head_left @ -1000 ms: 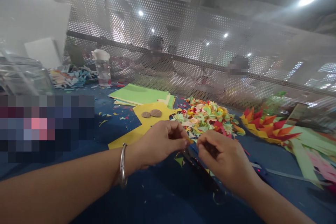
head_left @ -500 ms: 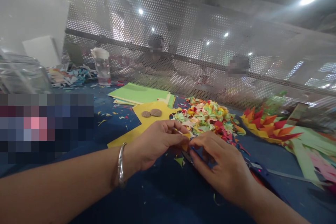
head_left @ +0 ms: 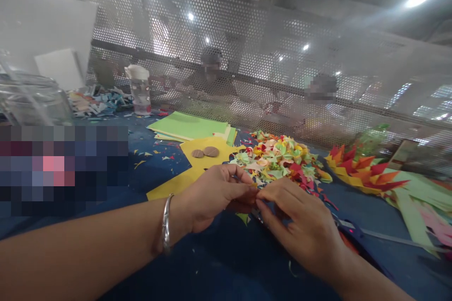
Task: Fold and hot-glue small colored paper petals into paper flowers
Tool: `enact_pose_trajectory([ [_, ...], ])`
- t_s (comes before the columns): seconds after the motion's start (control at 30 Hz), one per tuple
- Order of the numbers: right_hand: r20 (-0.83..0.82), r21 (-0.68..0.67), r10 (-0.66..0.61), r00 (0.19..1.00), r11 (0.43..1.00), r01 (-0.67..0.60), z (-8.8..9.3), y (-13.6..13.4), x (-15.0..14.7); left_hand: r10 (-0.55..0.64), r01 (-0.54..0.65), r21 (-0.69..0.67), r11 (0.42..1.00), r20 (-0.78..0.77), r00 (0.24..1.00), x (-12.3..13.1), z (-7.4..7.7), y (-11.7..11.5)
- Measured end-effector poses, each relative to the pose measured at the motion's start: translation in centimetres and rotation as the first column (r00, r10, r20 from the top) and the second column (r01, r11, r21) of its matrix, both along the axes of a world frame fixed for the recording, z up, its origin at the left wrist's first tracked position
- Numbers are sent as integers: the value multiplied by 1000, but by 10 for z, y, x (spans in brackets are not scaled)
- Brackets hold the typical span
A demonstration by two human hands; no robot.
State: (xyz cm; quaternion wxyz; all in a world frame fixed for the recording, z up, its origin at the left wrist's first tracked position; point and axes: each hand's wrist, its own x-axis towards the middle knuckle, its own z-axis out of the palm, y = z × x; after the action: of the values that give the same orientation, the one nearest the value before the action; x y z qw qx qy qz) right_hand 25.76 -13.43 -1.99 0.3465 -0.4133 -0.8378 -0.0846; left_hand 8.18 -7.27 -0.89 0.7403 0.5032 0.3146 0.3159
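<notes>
My left hand (head_left: 219, 193), with a silver bangle at the wrist, has its thumb and fingers pinched on a small yellow paper piece (head_left: 254, 185), mostly hidden by the fingers. Against its fingertips are the closed thumb and forefinger of my right hand (head_left: 300, 221). A slim metal tool (head_left: 257, 215) shows just under the right fingers; its kind is hard to make out. Behind my hands are a heap of curled coloured paper pieces (head_left: 282, 153) and yellow paper sheets (head_left: 173, 181). Two brown ridged oval pieces (head_left: 211, 152) rest on the yellow paper.
Green sheets (head_left: 190, 124) are stacked farther back. A lidded cup (head_left: 140, 91) and glass jar (head_left: 33, 99) stand left. On the right are a red, orange and yellow pointed paper piece (head_left: 363, 171) and pale green paper (head_left: 423, 193). Behind a perforated screen (head_left: 247, 56) sit people.
My hands have drawn closer at the fingertips, and less of the yellow paper piece shows. The metal tool under my right hand is more covered. The view has shifted very slightly.
</notes>
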Motion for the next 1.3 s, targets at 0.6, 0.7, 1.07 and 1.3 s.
enact_pose_trajectory([
  [0.6, -84, -73, -60, 995, 996, 54, 2, 1, -1, -11, 12, -31, 999, 38, 999, 0, -1, -2],
  [0.7, -99, -104, -94, 991, 991, 84, 3, 1, 0, -22, 23, -23, 999, 46, 999, 0, -1, -2],
  [1.07, -123, -109, -129, 984, 987, 116, 2, 1, 0, -28, 28, 27, 999, 17, 999, 1, -1, -6],
  [1.3, -92, -127, -68, 993, 990, 56, 1, 1, 2, 5, -5, 17, 1000, -20, 1000, 0, 0, -2],
])
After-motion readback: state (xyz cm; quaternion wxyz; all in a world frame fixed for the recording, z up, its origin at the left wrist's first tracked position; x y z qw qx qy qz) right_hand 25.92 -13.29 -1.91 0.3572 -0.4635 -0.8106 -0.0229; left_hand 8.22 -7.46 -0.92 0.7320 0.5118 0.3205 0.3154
